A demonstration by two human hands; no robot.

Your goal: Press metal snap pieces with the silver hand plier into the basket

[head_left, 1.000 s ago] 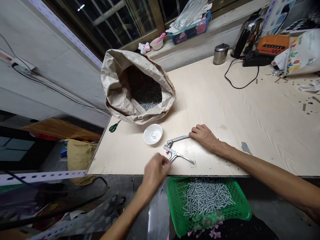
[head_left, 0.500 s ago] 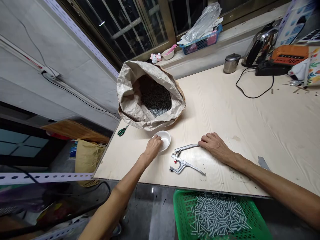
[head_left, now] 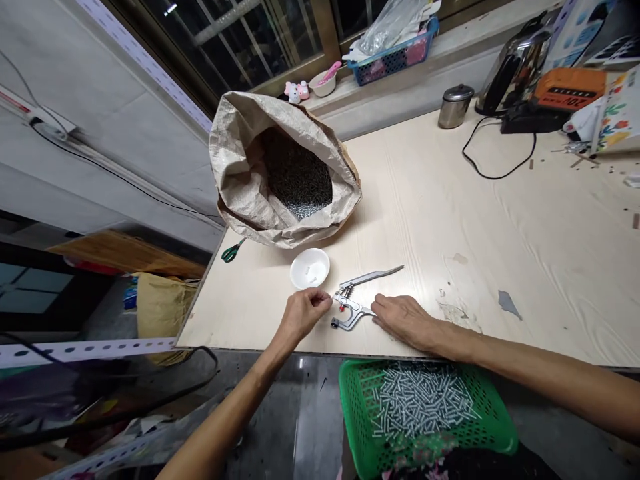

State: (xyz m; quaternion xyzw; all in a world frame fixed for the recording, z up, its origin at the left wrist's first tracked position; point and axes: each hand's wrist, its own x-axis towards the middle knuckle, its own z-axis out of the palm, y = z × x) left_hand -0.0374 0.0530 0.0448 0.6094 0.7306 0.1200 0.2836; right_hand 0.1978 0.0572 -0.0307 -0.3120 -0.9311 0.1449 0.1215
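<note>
The left hand (head_left: 301, 315), fingertips pinched, contents indiscernible, sat at nine o'clock of the pliers (head_left: 355, 309); the right hand (head_left: 404, 321) gripped the lower handle (head_left: 367, 311), best held steady.

There's 1 camera here, riding on the person's head above the near side of the table (head_left: 435, 233). It faces forward and down, close over the left hand (head_left: 303, 313) and right hand (head_left: 403, 321), and reaches wide, from the green basket (head_left: 353, 413) nearest to the window (head_left: 260, 47) at far left.
</note>
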